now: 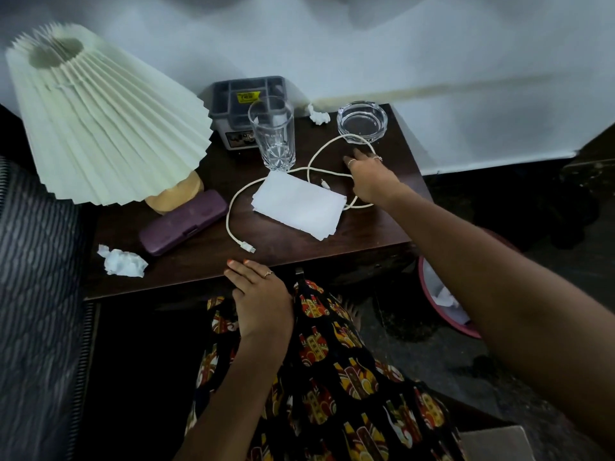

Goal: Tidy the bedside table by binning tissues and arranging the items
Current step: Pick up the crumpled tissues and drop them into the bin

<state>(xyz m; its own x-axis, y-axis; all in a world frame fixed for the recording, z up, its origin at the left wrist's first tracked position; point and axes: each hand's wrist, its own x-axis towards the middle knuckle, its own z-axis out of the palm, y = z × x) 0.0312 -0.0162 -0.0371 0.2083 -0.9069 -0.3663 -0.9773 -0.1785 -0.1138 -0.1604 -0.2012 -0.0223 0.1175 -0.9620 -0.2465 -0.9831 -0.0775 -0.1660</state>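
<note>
A crumpled tissue (121, 262) lies at the front left of the dark bedside table (299, 247). A second small crumpled tissue (318, 115) sits at the back by the wall. My right hand (369, 176) reaches over the table's right side with fingers stretched toward the back, lying above a looped white cable (233, 207). My left hand (259, 294) rests flat on the table's front edge and holds nothing. A stack of flat white papers (299, 206) lies in the middle.
A pleated lamp (100, 118) stands at the left, a purple case (183, 221) beside its base. A tall glass (273, 134), a grey organiser box (239, 104) and a glass ashtray (362, 120) stand at the back. A pink bin (432, 294) with tissues sits on the floor at right.
</note>
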